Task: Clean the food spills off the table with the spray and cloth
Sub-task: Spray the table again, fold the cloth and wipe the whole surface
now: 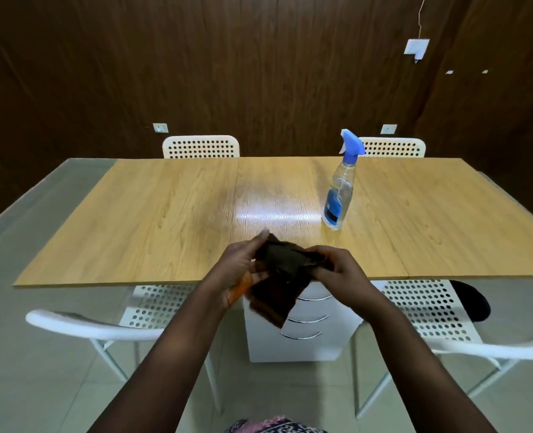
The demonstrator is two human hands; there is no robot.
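Observation:
A dark brown cloth [276, 285] hangs over the near edge of the light wooden table [165, 214]. My left hand [238, 270] holds its left side, and my right hand [337, 267] pinches its upper right part. Both hands are at the table's front edge, in the middle. A clear spray bottle [340, 195] with a blue trigger head stands upright on the table, beyond my right hand and apart from it. A bright glare lies on the tabletop just left of the bottle. I can make out no spill on the wood.
Two white perforated chairs [201, 147] stand behind the table, two more [140, 307] at the near side. A white drawer unit [299, 332] sits under the table. A dark object [471, 301] lies on the right near chair. Dark wood panelling forms the back wall.

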